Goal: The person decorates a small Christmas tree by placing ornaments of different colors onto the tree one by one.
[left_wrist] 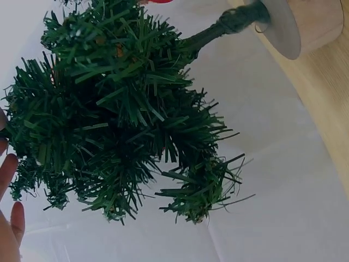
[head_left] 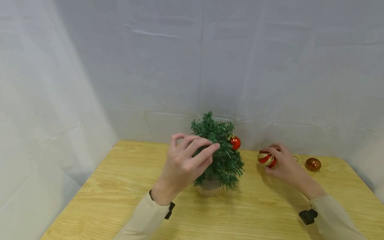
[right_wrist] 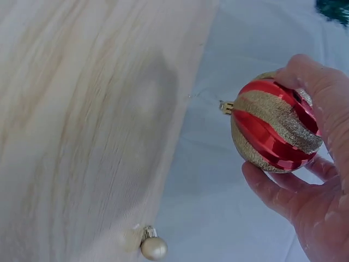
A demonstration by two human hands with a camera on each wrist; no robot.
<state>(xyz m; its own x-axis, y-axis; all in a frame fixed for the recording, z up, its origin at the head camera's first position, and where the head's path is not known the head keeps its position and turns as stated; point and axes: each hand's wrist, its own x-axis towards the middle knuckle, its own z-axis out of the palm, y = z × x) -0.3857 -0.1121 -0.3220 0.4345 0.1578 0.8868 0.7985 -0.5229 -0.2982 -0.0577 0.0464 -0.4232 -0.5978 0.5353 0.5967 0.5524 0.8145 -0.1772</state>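
Observation:
A small green artificial Christmas tree (head_left: 226,166) stands on the table in a round base (left_wrist: 319,24). On its right side hangs a shiny red bauble (head_left: 236,143). My left hand (head_left: 186,165) is at the tree's left side, fingers loosely bent in front of the upper branches; nothing shows in its grasp. In the left wrist view, its fingertips (left_wrist: 7,172) appear right at the tree's edge. To the right of the tree, my right hand (head_left: 286,165) grips a red and gold striped bauble (right_wrist: 275,123) between thumb and fingers, its gold cap facing away from the palm.
A brown bauble (head_left: 313,164) lies on the wooden table (head_left: 126,186) at the back right. A small gold bauble (right_wrist: 154,248) sits near the table edge, partly behind my right hand in the head view. Pale cloth (head_left: 180,66) hangs behind the table and along its sides.

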